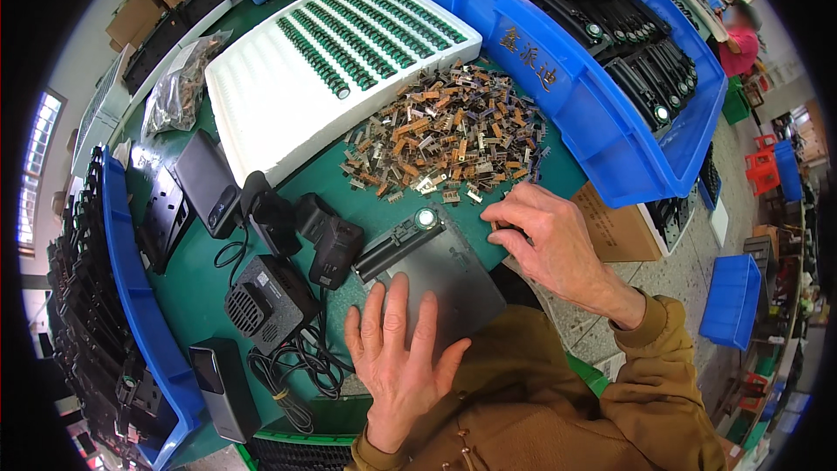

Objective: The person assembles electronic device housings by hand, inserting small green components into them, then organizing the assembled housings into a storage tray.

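Left hand (397, 358) lies flat on the dark grey plate (449, 283), hiding the plate's lower left part. Right hand (545, 240): fingertips curl down at the plate's upper right edge; whatever they pinch is hidden. Pile of small metal parts (445, 135), centre: single pieces too small to tell apart. Blue bin (144, 323), left: its dark parts fade into the black fisheye rim. Person (741, 35), upper right: blurred, cut off by the rim.

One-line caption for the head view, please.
Left hand flat on a dark grey panel while right hand picks at the edge of a pile of small metal parts.
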